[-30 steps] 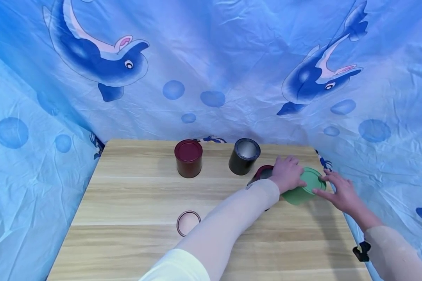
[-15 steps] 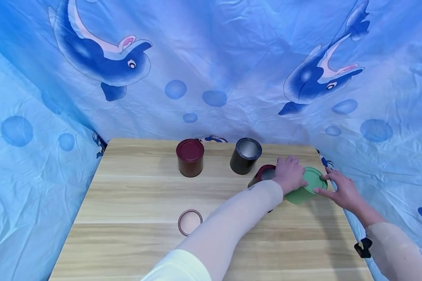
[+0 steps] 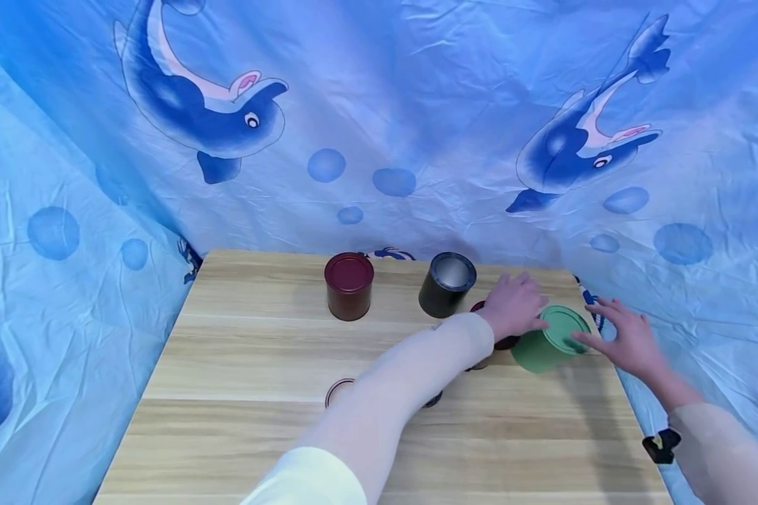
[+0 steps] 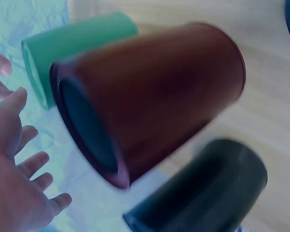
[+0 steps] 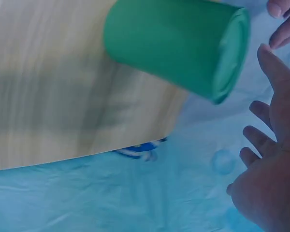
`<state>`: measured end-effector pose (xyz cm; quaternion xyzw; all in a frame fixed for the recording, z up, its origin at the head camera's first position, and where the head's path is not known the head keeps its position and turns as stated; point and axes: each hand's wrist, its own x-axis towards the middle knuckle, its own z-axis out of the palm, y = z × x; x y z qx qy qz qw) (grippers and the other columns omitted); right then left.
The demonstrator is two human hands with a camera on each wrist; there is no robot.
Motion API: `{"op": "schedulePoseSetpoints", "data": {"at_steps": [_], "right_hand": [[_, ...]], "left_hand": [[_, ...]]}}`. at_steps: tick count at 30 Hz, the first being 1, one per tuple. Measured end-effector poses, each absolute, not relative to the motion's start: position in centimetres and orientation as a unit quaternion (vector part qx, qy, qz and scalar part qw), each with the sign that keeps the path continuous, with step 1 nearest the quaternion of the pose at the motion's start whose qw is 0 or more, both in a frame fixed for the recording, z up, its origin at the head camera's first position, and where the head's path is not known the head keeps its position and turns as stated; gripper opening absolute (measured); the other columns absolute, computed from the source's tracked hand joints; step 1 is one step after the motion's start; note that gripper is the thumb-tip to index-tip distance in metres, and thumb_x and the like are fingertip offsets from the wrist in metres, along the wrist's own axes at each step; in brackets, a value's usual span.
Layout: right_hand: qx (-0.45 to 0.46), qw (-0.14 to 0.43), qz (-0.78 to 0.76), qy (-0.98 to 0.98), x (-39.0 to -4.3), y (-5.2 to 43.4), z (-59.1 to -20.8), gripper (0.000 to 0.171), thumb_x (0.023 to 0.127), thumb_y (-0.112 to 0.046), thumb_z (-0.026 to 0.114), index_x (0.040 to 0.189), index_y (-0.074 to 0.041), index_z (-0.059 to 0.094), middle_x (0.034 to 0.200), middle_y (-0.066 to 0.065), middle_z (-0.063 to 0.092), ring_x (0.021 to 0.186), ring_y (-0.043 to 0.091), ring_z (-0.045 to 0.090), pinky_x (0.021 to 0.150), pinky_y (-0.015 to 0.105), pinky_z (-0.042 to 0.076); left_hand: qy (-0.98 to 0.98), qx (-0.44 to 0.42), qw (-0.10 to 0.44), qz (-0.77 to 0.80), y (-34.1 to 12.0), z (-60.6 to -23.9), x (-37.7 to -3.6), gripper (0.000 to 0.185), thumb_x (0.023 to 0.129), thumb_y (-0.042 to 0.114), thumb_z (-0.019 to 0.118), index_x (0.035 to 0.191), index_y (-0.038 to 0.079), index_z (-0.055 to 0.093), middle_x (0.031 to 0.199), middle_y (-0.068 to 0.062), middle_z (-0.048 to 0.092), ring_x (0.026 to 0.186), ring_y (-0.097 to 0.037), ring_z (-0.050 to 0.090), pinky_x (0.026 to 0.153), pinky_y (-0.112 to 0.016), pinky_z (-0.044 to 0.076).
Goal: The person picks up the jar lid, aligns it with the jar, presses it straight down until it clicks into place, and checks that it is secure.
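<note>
A green can (image 3: 543, 347) with a flat green lid on top stands at the right of the table. My left hand (image 3: 514, 305) is just left of its rim, fingers spread and holding nothing. On the right side, my right hand (image 3: 632, 340) has loosely extended fingers near the lid; the right wrist view shows its fingers (image 5: 275, 72) apart from the can. A dark red can (image 4: 159, 92) with a recessed dark end stands beside the green one, mostly hidden by my left hand and forearm in the head view.
A black can (image 3: 443, 291) and a dark red can (image 3: 349, 291) with a red top stand along the back edge. A thin ring-rimmed disc (image 3: 337, 386) lies on the wooden table (image 3: 240, 351), partly under my left forearm. Blue dolphin-printed cloth (image 3: 391, 105) surrounds the table.
Both hands have drawn slightly away from the green can's lid, the right hand moving off to the right. The whole view has shifted a little; the cans stay in place.
</note>
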<state>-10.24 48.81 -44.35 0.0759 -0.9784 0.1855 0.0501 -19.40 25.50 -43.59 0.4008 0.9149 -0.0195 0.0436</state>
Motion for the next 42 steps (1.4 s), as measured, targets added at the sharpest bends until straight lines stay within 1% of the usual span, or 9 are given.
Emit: {"op": "schedulePoseSetpoints", "data": {"at_steps": [6, 12, 16, 19, 23, 26, 28, 35, 42], "right_hand": [[0.104, 0.024, 0.181, -0.978, -11.3, 46.1, -41.9, 0.068, 0.094, -0.037, 0.083, 0.142, 0.005, 0.061, 0.155, 0.039, 0.044, 0.146, 0.062, 0.033, 0.113, 0.088, 0.013], [0.14, 0.028, 0.207, -0.968, -11.3, 43.6, -41.1, 0.061, 0.094, -0.031, 0.084, 0.14, 0.003, 0.063, 0.154, 0.039, 0.046, 0.148, 0.061, 0.031, 0.115, 0.087, 0.009], [0.162, 0.032, 0.214, -0.963, -11.4, 41.7, -40.6, 0.062, 0.092, -0.031, 0.086, 0.14, 0.001, 0.065, 0.155, 0.036, 0.048, 0.149, 0.06, 0.032, 0.118, 0.085, 0.007], [0.18, 0.033, 0.218, -0.959, -11.7, 40.1, -40.5, 0.063, 0.091, -0.031, 0.087, 0.14, 0.001, 0.065, 0.155, 0.034, 0.049, 0.149, 0.059, 0.034, 0.12, 0.083, 0.006], [0.202, 0.025, 0.216, -0.955, -11.8, 37.8, -40.2, 0.063, 0.091, -0.033, 0.087, 0.14, 0.0, 0.067, 0.156, 0.032, 0.049, 0.15, 0.057, 0.035, 0.12, 0.082, 0.01], [0.221, 0.021, 0.219, -0.95, -11.9, 36.0, -39.9, 0.063, 0.091, -0.033, 0.087, 0.142, -0.002, 0.067, 0.157, 0.03, 0.05, 0.151, 0.055, 0.035, 0.12, 0.082, 0.012], [0.233, 0.019, 0.226, -0.946, -12.1, 34.9, -39.9, 0.063, 0.09, -0.031, 0.087, 0.142, -0.002, 0.066, 0.157, 0.03, 0.051, 0.151, 0.055, 0.035, 0.12, 0.081, 0.01], [0.243, 0.002, 0.214, -0.946, -13.0, 31.5, -40.0, 0.062, 0.092, -0.036, 0.086, 0.143, -0.006, 0.068, 0.16, 0.024, 0.05, 0.155, 0.05, 0.032, 0.122, 0.079, 0.01], [0.276, 0.011, 0.213, -0.937, -13.9, 28.5, -40.4, 0.063, 0.088, -0.029, 0.089, 0.142, -0.004, 0.068, 0.159, 0.025, 0.052, 0.155, 0.049, 0.034, 0.124, 0.077, 0.008]], "left_hand": [[0.905, 0.422, 0.046, -0.019, 22.8, -41.5, -20.4, 0.057, 0.106, 0.071, 0.045, 0.156, 0.045, 0.053, 0.168, 0.011, 0.041, 0.162, -0.016, 0.022, 0.13, -0.045, 0.025], [0.894, 0.442, 0.054, -0.041, 19.6, -38.7, -20.1, 0.056, 0.109, 0.066, 0.044, 0.16, 0.044, 0.049, 0.172, 0.008, 0.036, 0.164, -0.017, 0.019, 0.132, -0.045, 0.022], [0.894, 0.443, 0.052, -0.042, 16.7, -37.6, -20.3, 0.057, 0.109, 0.065, 0.045, 0.16, 0.041, 0.05, 0.173, 0.006, 0.035, 0.164, -0.019, 0.02, 0.132, -0.048, 0.021], [0.896, 0.44, 0.054, -0.037, 14.6, -37.4, -20.6, 0.058, 0.109, 0.064, 0.047, 0.16, 0.038, 0.05, 0.173, 0.004, 0.035, 0.164, -0.02, 0.019, 0.133, -0.049, 0.018], [0.896, 0.44, 0.052, -0.028, 11.8, -37.1, -20.7, 0.059, 0.108, 0.063, 0.05, 0.161, 0.037, 0.05, 0.173, 0.002, 0.036, 0.164, -0.022, 0.019, 0.133, -0.053, 0.017], [0.899, 0.434, 0.049, -0.023, 9.7, -36.8, -20.6, 0.06, 0.108, 0.062, 0.053, 0.16, 0.034, 0.052, 0.173, 0.0, 0.037, 0.164, -0.023, 0.02, 0.132, -0.054, 0.018], [0.902, 0.429, 0.051, -0.022, 8.4, -36.7, -20.6, 0.06, 0.107, 0.061, 0.054, 0.161, 0.032, 0.052, 0.173, -0.001, 0.037, 0.164, -0.024, 0.02, 0.132, -0.054, 0.019], [0.908, 0.416, 0.038, -0.025, 4.1, -37.7, -20.3, 0.063, 0.107, 0.063, 0.053, 0.16, 0.03, 0.053, 0.171, -0.004, 0.04, 0.164, -0.026, 0.023, 0.132, -0.055, 0.02], [0.908, 0.416, 0.037, -0.039, 0.0, -38.1, -19.6, 0.063, 0.105, 0.061, 0.058, 0.159, 0.029, 0.055, 0.171, -0.006, 0.041, 0.161, -0.028, 0.03, 0.13, -0.056, 0.024]]}}
